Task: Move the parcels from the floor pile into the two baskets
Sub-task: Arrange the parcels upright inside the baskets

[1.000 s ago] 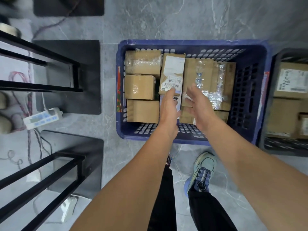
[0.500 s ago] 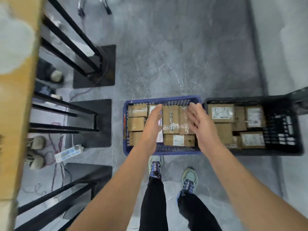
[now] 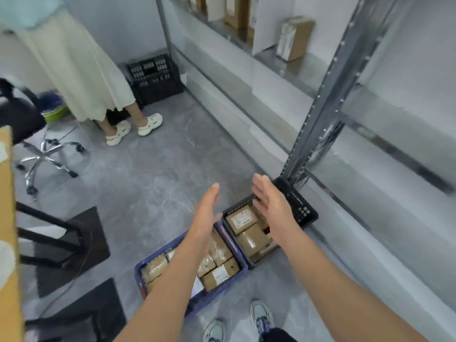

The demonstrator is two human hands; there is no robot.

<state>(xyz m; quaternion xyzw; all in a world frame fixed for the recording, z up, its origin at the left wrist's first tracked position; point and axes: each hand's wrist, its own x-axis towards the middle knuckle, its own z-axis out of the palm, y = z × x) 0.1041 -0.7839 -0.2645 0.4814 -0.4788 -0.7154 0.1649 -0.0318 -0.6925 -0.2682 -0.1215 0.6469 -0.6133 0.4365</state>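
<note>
Parcels (image 3: 251,240) in blue basket (image 3: 222,292) and adjoining black basket (image 3: 301,208)

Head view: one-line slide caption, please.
Open, empty left hand and right hand over blue basket and black basket of brown parcels.

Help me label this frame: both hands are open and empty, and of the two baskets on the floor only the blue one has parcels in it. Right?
Not quite: the head view shows parcels in the black basket too, not only the blue basket. The left hand and right hand are indeed open and empty.
</note>
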